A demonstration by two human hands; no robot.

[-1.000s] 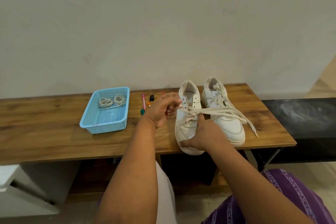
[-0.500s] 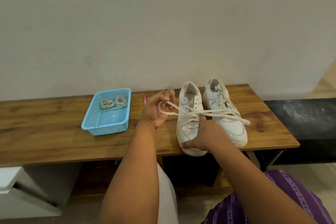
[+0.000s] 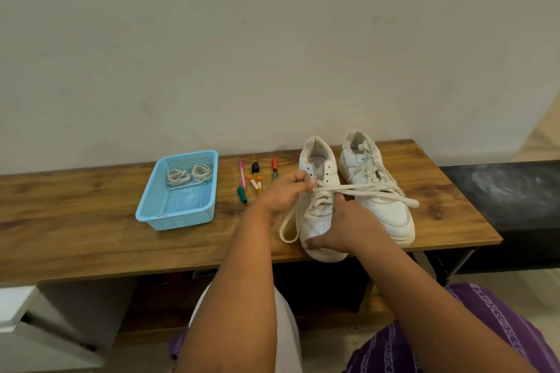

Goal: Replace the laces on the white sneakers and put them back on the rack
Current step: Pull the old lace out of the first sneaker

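The left hand (image 3: 283, 192) pinches the lace (image 3: 360, 189) right at the near sneaker's (image 3: 318, 215) eyelets; half a second ago it was out to the left with a loop drawn wide, so slack has been fed back and a loose loop now droops on the bench (image 3: 91, 221) left of that sneaker. This looks like working the old lace out, row by row. The right hand (image 3: 342, 230) is cupped over the near sneaker's toe, gripping it steady. The second sneaker (image 3: 378, 200), just right of it, is laced. Left of the near sneaker lie markers (image 3: 251, 180), then a blue basket (image 3: 151, 215) holding coiled laces (image 3: 188, 175).
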